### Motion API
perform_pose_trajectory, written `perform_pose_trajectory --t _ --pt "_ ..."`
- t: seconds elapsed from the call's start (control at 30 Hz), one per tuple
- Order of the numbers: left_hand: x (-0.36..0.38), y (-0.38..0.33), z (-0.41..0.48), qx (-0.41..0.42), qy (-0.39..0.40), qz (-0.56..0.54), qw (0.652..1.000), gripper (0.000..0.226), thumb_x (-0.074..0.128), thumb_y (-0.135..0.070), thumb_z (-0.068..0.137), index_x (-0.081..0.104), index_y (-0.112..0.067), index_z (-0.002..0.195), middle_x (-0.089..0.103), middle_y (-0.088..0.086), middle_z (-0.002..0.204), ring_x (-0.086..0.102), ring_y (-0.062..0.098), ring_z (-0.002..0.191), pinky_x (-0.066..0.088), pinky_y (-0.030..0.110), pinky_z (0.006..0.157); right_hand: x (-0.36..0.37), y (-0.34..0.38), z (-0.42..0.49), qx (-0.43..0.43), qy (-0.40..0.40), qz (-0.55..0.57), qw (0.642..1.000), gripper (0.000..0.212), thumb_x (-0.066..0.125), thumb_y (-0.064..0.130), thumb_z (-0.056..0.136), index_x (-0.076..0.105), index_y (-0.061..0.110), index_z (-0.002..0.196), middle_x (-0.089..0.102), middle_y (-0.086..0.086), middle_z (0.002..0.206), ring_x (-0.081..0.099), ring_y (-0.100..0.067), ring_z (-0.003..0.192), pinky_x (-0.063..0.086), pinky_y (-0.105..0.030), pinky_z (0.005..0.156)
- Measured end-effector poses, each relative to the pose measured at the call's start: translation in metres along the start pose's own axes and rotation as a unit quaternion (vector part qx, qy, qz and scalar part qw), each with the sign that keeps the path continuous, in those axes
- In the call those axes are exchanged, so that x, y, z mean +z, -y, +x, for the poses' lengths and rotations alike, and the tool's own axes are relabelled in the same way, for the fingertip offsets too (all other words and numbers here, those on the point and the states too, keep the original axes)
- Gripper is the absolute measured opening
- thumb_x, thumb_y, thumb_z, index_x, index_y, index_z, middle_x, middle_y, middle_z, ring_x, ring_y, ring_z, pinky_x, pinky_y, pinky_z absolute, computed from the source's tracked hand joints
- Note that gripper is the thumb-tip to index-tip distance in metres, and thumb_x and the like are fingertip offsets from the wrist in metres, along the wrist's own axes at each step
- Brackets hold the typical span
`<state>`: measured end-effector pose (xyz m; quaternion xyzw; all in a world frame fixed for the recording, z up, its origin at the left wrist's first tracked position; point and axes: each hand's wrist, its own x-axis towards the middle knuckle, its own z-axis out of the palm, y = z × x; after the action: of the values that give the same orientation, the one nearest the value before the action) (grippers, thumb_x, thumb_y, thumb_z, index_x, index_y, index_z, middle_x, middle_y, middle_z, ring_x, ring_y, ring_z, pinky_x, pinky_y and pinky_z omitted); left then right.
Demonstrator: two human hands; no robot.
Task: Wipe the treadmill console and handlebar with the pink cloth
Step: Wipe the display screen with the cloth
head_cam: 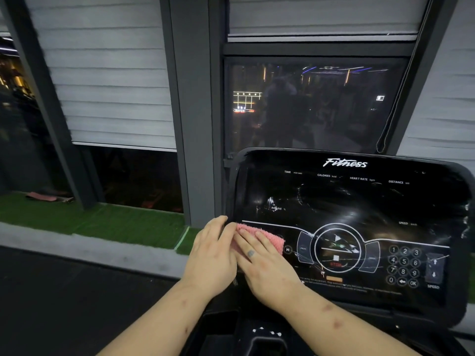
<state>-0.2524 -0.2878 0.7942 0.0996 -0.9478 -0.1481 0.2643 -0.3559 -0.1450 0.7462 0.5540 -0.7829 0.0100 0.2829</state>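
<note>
Right hand (pixel 264 260) lies flat, fingers straight, pressing the pink cloth (pixel 272 238) on the near-left corner of the console (pixel 359 201), left hand (pixel 210 255) open beside it, touching the cloth edge; wipe prob just starting, next needs firm sweeps to the right over the smudges.

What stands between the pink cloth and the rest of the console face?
Nothing visible. The pink cloth lies on the console at its lower left, under the right hand; the panel rightward is bare. The left hand sits at the cloth's left edge.
</note>
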Motion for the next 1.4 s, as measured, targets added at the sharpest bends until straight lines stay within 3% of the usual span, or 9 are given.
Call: perform_pose_trajectory --t 0.13,0.3,0.43,0.6,0.77,0.87,1.2,1.4 --pt "0.000 -0.001 0.001 0.007 0.011 0.004 1.000 0.055 0.044 -0.018 0.103 0.037 -0.028 0.157 0.019 -0.005 0.169 0.009 0.013 0.156 0.006 0.030 0.126 0.001 0.008 -0.012 -0.007 0.024 -0.003 1.000 0.065 0.037 0.025 0.092 0.043 0.018 0.156 0.036 -0.010 0.165 0.031 -0.027 0.154 0.013 -0.046 0.123" --pt "0.003 -0.003 0.002 0.011 0.021 0.012 1.000 0.057 0.046 -0.017 0.104 0.037 -0.030 0.158 0.013 -0.005 0.172 0.003 0.014 0.157 -0.002 0.028 0.122 0.001 0.008 -0.020 -0.005 0.061 0.014 0.998 0.066 0.033 0.026 0.094 0.036 0.020 0.160 0.027 -0.009 0.169 0.019 -0.026 0.158 0.012 -0.047 0.126" --pt "0.004 -0.007 0.001 0.001 0.023 0.019 1.000 0.053 0.044 -0.022 0.106 0.038 -0.030 0.158 0.010 -0.005 0.172 0.001 0.015 0.158 -0.005 0.027 0.120 -0.004 0.002 -0.024 -0.010 0.071 0.021 0.997 0.065 0.036 0.028 0.094 0.037 0.021 0.159 0.028 -0.008 0.168 0.023 -0.026 0.157 0.022 -0.048 0.126" --pt "0.006 -0.011 0.000 -0.006 0.026 0.032 0.999 0.054 0.047 -0.021 0.104 0.040 -0.028 0.157 0.011 -0.003 0.172 0.004 0.017 0.158 -0.002 0.031 0.121 -0.006 -0.010 -0.037 -0.018 0.083 0.015 0.996 0.060 0.036 0.028 0.094 0.046 0.023 0.154 0.026 -0.008 0.168 0.020 -0.025 0.157 0.017 -0.048 0.126" --pt "0.011 -0.018 -0.002 -0.017 0.023 0.035 0.999 0.057 0.052 -0.018 0.099 0.043 -0.025 0.155 0.015 0.001 0.171 0.007 0.020 0.157 0.006 0.035 0.124 -0.013 -0.024 -0.057 -0.007 0.109 0.020 0.994 0.062 0.039 0.031 0.095 0.040 0.025 0.157 0.019 -0.007 0.171 0.012 -0.024 0.159 0.009 -0.047 0.127" --pt "0.016 -0.021 -0.002 -0.030 0.021 0.034 0.999 0.055 0.054 -0.019 0.098 0.046 -0.023 0.152 0.018 0.003 0.169 0.011 0.022 0.157 0.015 0.042 0.126 -0.018 -0.033 -0.069 -0.003 0.104 0.011 0.994 0.062 0.042 0.030 0.094 0.043 0.024 0.155 0.024 -0.007 0.170 0.016 -0.024 0.158 0.011 -0.047 0.124" --pt "0.033 -0.035 0.000 -0.048 -0.002 0.082 0.996 0.059 0.058 -0.027 0.094 0.044 -0.021 0.150 0.024 0.010 0.166 0.015 0.029 0.154 0.022 0.056 0.125 -0.031 -0.065 -0.108 -0.010 0.066 -0.020 0.998 0.062 0.049 0.026 0.087 0.053 0.022 0.149 0.033 -0.011 0.166 0.030 -0.027 0.154 0.017 -0.047 0.125" --pt "0.043 -0.057 -0.001 -0.011 0.007 0.108 0.994 0.080 0.055 -0.054 0.090 0.028 -0.027 0.160 0.010 0.009 0.171 0.003 0.028 0.158 0.011 0.056 0.128 -0.038 -0.088 -0.132 -0.003 0.065 -0.026 0.998 0.062 0.048 0.025 0.087 0.054 0.022 0.149 0.032 -0.012 0.166 0.029 -0.027 0.155 0.019 -0.048 0.125"
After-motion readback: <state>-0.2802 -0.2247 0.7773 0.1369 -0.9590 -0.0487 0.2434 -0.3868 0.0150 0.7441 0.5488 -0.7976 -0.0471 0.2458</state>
